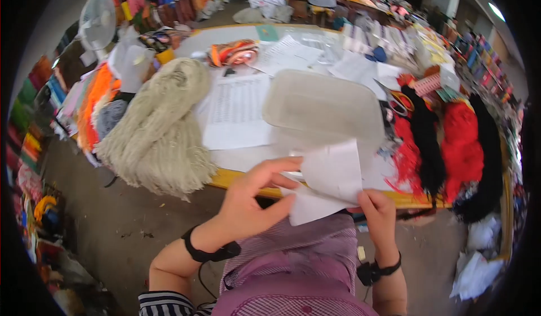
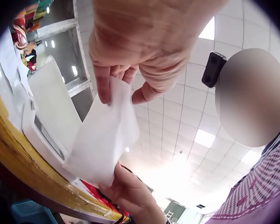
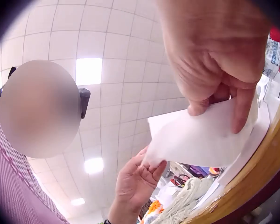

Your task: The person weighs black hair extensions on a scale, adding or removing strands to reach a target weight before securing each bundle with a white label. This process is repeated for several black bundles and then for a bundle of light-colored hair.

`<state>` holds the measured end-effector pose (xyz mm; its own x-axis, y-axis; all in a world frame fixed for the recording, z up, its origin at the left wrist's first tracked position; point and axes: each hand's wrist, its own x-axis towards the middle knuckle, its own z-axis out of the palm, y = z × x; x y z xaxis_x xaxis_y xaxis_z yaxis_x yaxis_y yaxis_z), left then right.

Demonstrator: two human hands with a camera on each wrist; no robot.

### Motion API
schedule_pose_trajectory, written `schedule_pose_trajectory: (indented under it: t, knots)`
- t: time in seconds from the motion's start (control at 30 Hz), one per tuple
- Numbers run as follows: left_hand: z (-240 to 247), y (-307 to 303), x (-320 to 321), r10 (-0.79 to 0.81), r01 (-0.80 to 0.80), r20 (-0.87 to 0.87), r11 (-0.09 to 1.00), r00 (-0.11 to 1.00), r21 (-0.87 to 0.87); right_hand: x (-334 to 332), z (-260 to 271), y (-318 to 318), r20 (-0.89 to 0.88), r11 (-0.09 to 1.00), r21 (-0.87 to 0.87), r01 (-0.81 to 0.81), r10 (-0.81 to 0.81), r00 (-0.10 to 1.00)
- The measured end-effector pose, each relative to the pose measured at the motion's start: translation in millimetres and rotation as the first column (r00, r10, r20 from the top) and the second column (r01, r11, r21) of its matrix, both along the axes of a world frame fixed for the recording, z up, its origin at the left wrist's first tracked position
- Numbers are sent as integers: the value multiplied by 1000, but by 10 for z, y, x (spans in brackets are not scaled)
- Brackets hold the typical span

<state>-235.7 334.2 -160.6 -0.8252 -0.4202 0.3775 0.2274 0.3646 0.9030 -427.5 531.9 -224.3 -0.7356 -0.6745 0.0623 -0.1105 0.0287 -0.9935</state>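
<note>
A white sheet of paper [image 1: 332,172], folded over on itself, is held up between both hands just above the table's front edge. My left hand [image 1: 256,195] pinches its left side between thumb and fingers; the left wrist view shows the fingertips on the paper [image 2: 105,130]. At the lower right corner, my right hand [image 1: 378,212] grips the sheet, thumb on the near face. In the right wrist view the right hand [image 3: 219,60] has thumb and fingers on the paper [image 3: 196,137]. Behind the sheet stands a translucent plastic bin [image 1: 324,99].
A beige yarn hank [image 1: 163,124] hangs over the front edge at left, beside a printed sheet [image 1: 236,110]. At right lie scissors [image 1: 399,103], red yarn [image 1: 462,147] and black yarn [image 1: 425,141]. A fan [image 1: 97,23] stands at the far left.
</note>
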Motion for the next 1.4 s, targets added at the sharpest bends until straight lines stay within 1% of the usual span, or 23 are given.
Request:
schedule_pose_trajectory:
  t: [0.07, 0.1, 0.13, 0.17, 0.2, 0.23, 0.27, 0.33, 0.47, 0.53, 0.6, 0.67, 0.73, 0.77, 0.8, 0.83, 0.87, 0.93, 0.97, 1.03, 1.23, 1.33, 1.4]
  knots:
    - [-73, 11, 28, -45, 45, -8, 999, 999, 0, -16, 57, 12, 140, 995, -68, 75, -65, 988]
    - [-71, 18, 49, -23, 24, 37, 999, 999, -24, -50, 39, 26, 134, 992, -60, 111, -103, 986]
    - [-85, 15, 63, 0, 4, 80, 999, 997, -53, -95, 6, 46, 242, 978, -145, 152, -114, 964]
    - [-125, -5, 83, -34, 37, 73, 998, 997, -45, -124, 10, 73, 343, 953, -228, 198, -111, 933]
    - [-172, -32, 110, -47, 63, 138, 991, 989, -114, -130, 61, 74, 336, 949, -224, 224, -141, 931]
    - [-216, -43, 115, -52, 90, 204, 979, 978, -184, -129, 114, 60, 387, 931, -254, 262, -151, 910]
    - [-260, -37, 98, -76, 113, 198, 977, 977, -180, -139, 151, 80, 436, 911, -285, 298, -153, 887]
    - [-356, -24, 67, 35, 69, 325, 950, 945, -303, -205, 118, 155, 429, 898, -325, 296, -139, 892]
    - [-328, -31, 18, 105, -5, 290, 946, 951, -326, -235, 208, 200, 456, 896, -336, 290, -115, 883]
    - [-296, -36, -49, 74, 15, 313, 962, 947, -272, -257, 245, 195, 476, 896, -349, 275, -84, 875]
    - [-249, 29, -153, 7, 46, 260, 979, 965, -198, -291, 249, 202, 492, 904, -405, 141, 86, 866]
    - [-244, 115, -258, -17, 75, 255, 972, 967, -223, -270, 275, 165, 505, 898, -425, 115, 129, 854]
    - [-304, 210, -397, -116, 115, 132, 993, 984, 16, -251, 285, 115, 473, 902, -431, 19, 207, 856]
    - [-331, 244, -448, -114, 113, 132, 994, 985, 12, -215, 301, 81, 471, 901, -434, 18, 210, 856]
    - [-362, 273, -488, -225, 199, 91, 952, 970, 232, -167, 324, 42, 482, 914, -404, 30, 185, 856]
    - [-387, 289, -507, -321, 278, 27, 855, 947, 438, -134, 338, 16, 494, 927, -372, 42, 159, 855]
    - [-403, 298, -511, -317, 273, 29, 857, 948, 436, -119, 345, 3, 494, 927, -374, 38, 164, 854]
    - [-426, 308, -506, -373, 260, 93, 784, 923, 564, -103, 355, -15, 486, 919, -394, 24, 186, 854]
    - [-436, 300, -494, -372, 259, 93, 784, 924, 564, -103, 352, -20, 486, 918, -395, 23, 188, 853]
    - [-452, 284, -464, -372, 212, 171, 787, 912, 580, -109, 337, -28, 493, 925, -375, 58, 146, 857]
    - [-473, 316, -431, -341, 221, 110, 790, 933, 572, -159, 246, -66, 481, 943, -320, 93, 77, 873]
    - [-506, 259, -410, -312, 156, 186, 807, 932, 570, -128, 264, -96, 481, 944, -304, 127, 38, 876]
    - [-496, 258, -408, -288, 142, 187, 821, 939, 552, -148, 206, -96, 461, 947, -301, 116, 38, 887]
